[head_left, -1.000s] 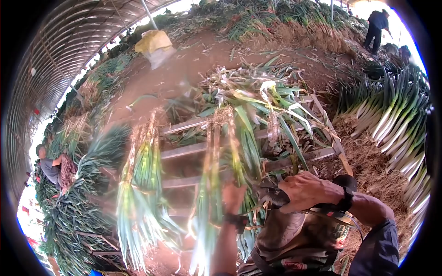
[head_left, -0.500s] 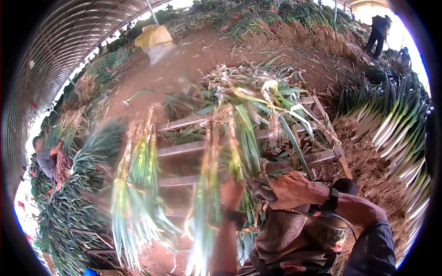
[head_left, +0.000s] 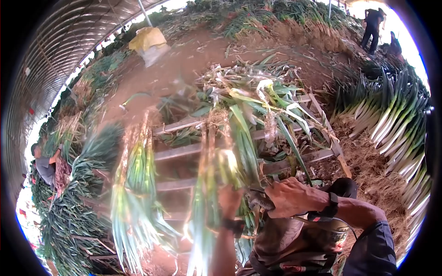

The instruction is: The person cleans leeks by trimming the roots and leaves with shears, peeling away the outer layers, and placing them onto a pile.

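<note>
Two hands work near the bottom: our left hand (head_left: 230, 198) at 6 o'clock, our right hand (head_left: 294, 197) between 4 and 5. Right fingers curl round a grey hand tool (head_left: 261, 201); the left is blurred against a green onion (head_left: 228, 160) just below centre, and we cannot tell whether its fingers pinch the stalk. To work cleanly, we want that stalk steady, the tool's tip clear of our left fingers, and a light touch so the stem doesn't bruise. Counting, we see one tool, two wristbands, one yellow sack (head_left: 148, 40) at 11 o'clock, and at least three wooden slats (head_left: 177, 185). One person (head_left: 46, 168) is at 9 o'clock, another (head_left: 371, 30) at 2. The stacked onions (head_left: 384, 122) at 3 o'clock are too many to count.
</note>
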### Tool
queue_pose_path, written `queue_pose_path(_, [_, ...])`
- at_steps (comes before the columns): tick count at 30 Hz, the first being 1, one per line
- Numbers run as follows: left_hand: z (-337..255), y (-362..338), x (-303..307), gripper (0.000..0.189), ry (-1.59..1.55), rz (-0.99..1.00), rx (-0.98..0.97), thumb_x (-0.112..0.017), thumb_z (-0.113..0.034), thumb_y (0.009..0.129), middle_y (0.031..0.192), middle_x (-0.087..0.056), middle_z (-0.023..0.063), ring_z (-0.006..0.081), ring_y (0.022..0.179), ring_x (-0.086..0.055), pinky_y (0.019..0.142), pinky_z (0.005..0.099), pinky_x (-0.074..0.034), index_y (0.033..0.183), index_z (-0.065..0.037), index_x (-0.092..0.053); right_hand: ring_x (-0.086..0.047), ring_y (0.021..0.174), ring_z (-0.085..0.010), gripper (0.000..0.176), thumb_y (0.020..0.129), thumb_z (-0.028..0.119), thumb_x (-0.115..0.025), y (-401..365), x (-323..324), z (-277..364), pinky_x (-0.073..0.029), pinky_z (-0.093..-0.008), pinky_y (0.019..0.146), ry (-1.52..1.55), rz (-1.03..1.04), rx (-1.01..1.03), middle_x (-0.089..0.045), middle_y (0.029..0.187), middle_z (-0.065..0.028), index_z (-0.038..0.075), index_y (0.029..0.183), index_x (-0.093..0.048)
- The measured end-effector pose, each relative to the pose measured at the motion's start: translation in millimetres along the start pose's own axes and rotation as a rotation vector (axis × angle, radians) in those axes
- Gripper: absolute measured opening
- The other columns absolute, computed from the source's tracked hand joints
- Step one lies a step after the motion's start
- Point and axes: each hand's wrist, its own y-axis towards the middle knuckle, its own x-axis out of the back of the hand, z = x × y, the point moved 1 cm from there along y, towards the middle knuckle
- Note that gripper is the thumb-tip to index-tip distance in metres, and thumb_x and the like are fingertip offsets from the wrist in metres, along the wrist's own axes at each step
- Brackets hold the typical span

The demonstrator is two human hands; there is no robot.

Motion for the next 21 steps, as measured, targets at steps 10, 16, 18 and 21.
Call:
queue_pose_path(10, [19,5,-15,0.055,-0.033,0.011,-0.067,-0.074,-0.036,0.081,0.092,-0.073,0.0179,0.0255,0.082,-0.068,0.072,0.0402,-0.054,0.119,0.002,-0.066,-0.061,0.063,-0.0335,0.051,0.069,0.039,-0.071,52,-14,-29,-0.049,-0.0435,0.057,-0.223,-0.121,-0.098,-0.055,0.075,-0.0178,-0.005,0.089,-0.056])
queue_pose_path(16, [15,4,-12,0.059,-0.084,0.072,-0.03,-0.071,-0.029,0.08,0.103,-0.072,0.0223,0.0284,0.09,-0.069,0.079,0.0397,-0.055,0.128,0.003,-0.062,-0.064,0.063,-0.0362,0.045,0.068,0.033,-0.069,73,-2,-35,-0.052,-0.0447,0.054,-0.139,-0.148,-0.107,-0.058,0.075,-0.0204,-0.007,0.084,-0.057])
queue_pose_path(18, [12,3,-11,0.057,-0.078,0.066,-0.05,-0.071,-0.028,0.081,0.103,-0.071,0.0222,0.0286,0.089,-0.069,0.079,0.0399,-0.055,0.127,0.004,-0.062,-0.064,0.063,-0.036,0.042,0.068,0.031,-0.069,86,-6,-46,-0.052,-0.0444,0.053,-0.13,-0.155,-0.094,-0.058,0.075,-0.0204,-0.006,0.081,-0.056])
queue_pose_path(21, [4,-1,-4,0.052,-0.056,0.092,-0.09,-0.069,-0.028,0.083,0.1,-0.072,0.0206,0.0278,0.087,-0.068,0.077,0.0407,-0.055,0.123,0.005,-0.063,-0.064,0.061,-0.0355,0.039,0.067,0.029,-0.069,98,2,-47,-0.051,-0.0442,0.052,-0.178,-0.133,-0.154,-0.057,0.073,-0.0196,-0.005,0.079,-0.056])
